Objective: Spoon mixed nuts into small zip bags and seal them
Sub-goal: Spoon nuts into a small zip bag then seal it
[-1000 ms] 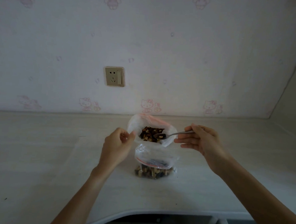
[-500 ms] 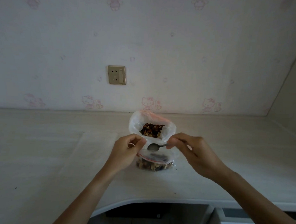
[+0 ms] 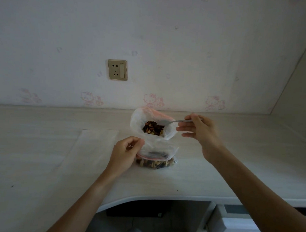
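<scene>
Left grip: the left hand (image 3: 124,152) is seen with thumb and fingers pinched on the near-left edge of the small zip bag (image 3: 156,152), by which its mouth is held open.
Small zip bag: it stands on the tabletop (image 3: 234,173) just to the right of the left grip; a red zip line runs across its front, and a low layer of mixed nuts (image 3: 155,164) is seen through the clear plastic at its bottom.
Right grip: the right hand (image 3: 199,131) is held above the tabletop, beyond and to the right of the small bag; the handle of the metal spoon (image 3: 175,121) is pinched between thumb and forefinger, while the other fingers are spread loosely below.
Spoon: it is pointed left from the right grip, its bowl lying over the far rim of the large bag (image 3: 152,126); whether anything is carried in the bowl cannot be told.
Large bag: it is open, standing directly behind the small zip bag and touching it, left of the right grip; a dark heap of nuts is visible inside, and a pink strip runs along its far rim.
Flat sheet: a pale plastic sheet or bag (image 3: 92,141) lies on the tabletop to the left of the left grip; what it is cannot be told exactly.
Wall: a socket plate (image 3: 117,70) is mounted well beyond both grips.
</scene>
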{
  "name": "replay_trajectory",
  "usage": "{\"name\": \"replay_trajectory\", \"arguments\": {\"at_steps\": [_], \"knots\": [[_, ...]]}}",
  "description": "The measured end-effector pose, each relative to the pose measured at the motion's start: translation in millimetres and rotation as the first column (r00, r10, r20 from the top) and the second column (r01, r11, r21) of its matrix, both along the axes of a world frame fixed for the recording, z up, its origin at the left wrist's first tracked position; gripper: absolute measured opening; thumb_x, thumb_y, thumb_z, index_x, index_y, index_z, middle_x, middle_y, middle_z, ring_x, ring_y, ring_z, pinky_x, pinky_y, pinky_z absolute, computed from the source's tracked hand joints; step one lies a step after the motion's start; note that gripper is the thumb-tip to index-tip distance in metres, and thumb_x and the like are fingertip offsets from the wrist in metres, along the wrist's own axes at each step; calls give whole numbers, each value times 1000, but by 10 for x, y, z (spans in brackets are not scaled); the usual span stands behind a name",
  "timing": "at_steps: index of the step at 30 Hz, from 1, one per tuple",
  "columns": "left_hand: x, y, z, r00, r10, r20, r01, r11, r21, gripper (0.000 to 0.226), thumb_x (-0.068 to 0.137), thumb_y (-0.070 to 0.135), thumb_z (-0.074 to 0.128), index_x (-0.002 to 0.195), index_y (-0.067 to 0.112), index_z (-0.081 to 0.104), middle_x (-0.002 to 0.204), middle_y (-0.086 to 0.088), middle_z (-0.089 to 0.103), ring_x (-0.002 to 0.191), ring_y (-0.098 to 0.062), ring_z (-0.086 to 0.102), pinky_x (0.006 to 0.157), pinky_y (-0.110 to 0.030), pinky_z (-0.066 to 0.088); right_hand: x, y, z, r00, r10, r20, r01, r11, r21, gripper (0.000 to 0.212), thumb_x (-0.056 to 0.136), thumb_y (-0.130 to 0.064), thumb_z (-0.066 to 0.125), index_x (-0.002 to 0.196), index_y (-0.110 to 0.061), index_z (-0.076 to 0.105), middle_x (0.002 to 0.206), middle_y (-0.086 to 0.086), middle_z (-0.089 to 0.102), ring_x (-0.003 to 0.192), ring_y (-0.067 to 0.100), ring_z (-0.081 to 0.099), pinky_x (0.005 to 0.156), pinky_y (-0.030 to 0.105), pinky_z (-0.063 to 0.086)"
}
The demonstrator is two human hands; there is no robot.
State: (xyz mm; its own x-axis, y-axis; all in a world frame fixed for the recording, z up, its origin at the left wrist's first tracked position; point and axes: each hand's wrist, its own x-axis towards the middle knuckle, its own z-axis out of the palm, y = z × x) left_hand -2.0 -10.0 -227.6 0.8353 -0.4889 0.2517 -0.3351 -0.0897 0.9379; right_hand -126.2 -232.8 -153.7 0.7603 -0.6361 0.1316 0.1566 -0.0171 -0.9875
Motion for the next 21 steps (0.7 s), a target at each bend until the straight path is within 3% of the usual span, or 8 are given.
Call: {"name": "replay_trajectory", "arguments": {"at_steps": [4,7,9,12,16,18,21], "knots": [[-38,-1,-33,1000,16,-18,-16,1000,6,15,100,26,67,91,19,77,72,9,72,58,-4,64,52,-15,46,226,1,-174,990,-31,-137,44,994,95,30,109,-23,48,98,-5,70,90,15,79,77,27,78,64,35,59],[-50,6,-30,999,17,-29,-17,1000,10,17,101,26,67,89,20,77,70,9,72,57,-5,64,52,-15,46,344,59,-306,977,-51,-206,72,993,95,28,108,-22,52,97,-4,70,78,7,79,59,18,74,48,26,54],[-53,8,-25,999,23,-42,-23,1000,12,17,101,27,67,89,19,77,70,7,72,58,-6,65,53,-16,46,401,81,-384,956,-89,-279,104,994,38,28,106,-24,56,92,-6,72,69,2,77,46,12,66,40,21,48],[-59,18,-22,998,22,-64,-21,1000,17,18,101,30,67,89,20,78,71,4,72,60,-8,65,55,-18,47,429,56,-447,905,-148,-398,117,988,-101,31,103,-29,62,85,-7,74,60,-2,74,43,16,59,40,22,45],[-69,36,0,995,42,-91,-39,999,36,28,101,42,63,89,20,76,72,-4,73,60,-12,65,55,-25,50,341,-24,-392,867,-167,-469,60,970,-235,34,98,-40,66,101,-6,63,55,1,71,35,14,59,34,18,39],[-72,47,35,992,66,-110,-61,997,46,37,103,48,58,90,18,74,72,-9,73,59,-14,66,55,-29,52,256,-68,-351,850,-198,-489,44,950,-310,32,99,-42,64,110,-13,55,57,3,72,34,13,58,33,19,38],[-26,113,76,974,160,-157,-156,987,39,33,106,39,55,92,15,74,76,-9,72,55,-14,66,48,-30,52,105,-120,-299,857,-171,-486,18,952,-304,29,100,-39,63,112,-13,57,63,6,73,37,16,60,34,22,37]]}}
